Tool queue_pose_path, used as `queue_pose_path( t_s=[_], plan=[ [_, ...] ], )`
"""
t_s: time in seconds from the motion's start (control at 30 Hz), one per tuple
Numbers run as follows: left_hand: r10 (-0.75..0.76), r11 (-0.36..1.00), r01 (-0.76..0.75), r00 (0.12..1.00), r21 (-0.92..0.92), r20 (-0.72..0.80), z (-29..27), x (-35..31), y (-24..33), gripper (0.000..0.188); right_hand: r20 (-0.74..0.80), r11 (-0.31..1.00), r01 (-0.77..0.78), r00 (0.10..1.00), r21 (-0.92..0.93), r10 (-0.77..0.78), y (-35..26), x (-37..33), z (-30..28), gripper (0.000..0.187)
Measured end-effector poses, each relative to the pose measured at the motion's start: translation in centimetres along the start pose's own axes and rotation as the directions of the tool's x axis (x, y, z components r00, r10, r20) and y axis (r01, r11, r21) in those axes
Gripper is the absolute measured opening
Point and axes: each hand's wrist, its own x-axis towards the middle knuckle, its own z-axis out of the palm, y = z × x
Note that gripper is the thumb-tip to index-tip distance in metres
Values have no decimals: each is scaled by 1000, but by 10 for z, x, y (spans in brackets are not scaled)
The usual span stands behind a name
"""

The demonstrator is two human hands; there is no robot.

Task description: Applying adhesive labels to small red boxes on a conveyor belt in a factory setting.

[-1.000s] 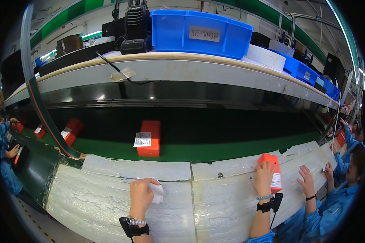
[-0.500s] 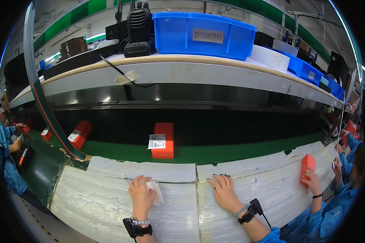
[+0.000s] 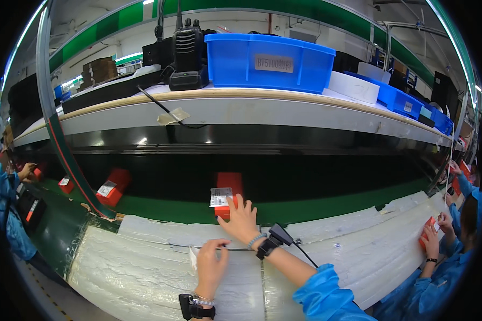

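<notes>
A red box point(image 3: 229, 184) with a white label point(image 3: 220, 197) lies on the green conveyor ahead of me. My right hand point(image 3: 241, 221) reaches over the worktop's far edge and grips the box's near end, thumb at the left, fingers across its right part. Part of that end is covered by the hand. Nearer to me, my left hand point(image 3: 212, 265) hovers at the worktop with curled fingers. A white paper slip point(image 3: 193, 260) sticks out at its left side, seemingly held in the fingers; where they meet it is hidden.
The pale, film-covered worktop point(image 3: 160, 267) has a raised seam. More labelled red boxes point(image 3: 113, 187) sit left on the conveyor, beyond a metal post point(image 3: 75, 160). Above, a shelf carries a blue bin point(image 3: 270, 64) and a walkie-talkie point(image 3: 188, 56). Co-workers in blue stand both sides; one holds a red box point(image 3: 428, 231).
My right hand has gone from the worktop forward and left onto the red box. My left hand has shifted right and curled, the slip now at its left. The view has tilted slightly up.
</notes>
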Motion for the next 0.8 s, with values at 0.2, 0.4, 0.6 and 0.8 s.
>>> queue_pose_path(
  t_s=[0.2,0.4,0.6,0.8],
  plan=[
    [-25,998,33,987,-46,159,9,-3,12,16,-30,980,-156,988,-121,154,12,22,25,69],
    [-139,987,149,982,-66,130,7,-9,10,14,-58,998,-3,998,-57,0,41,-28,-30,67],
    [-161,986,165,982,-33,101,17,-16,12,14,25,999,37,999,-33,-36,33,-133,-119,65],
    [-122,993,118,944,31,308,29,-23,8,21,259,994,-111,960,2,107,27,-194,-142,66]
  ],
)
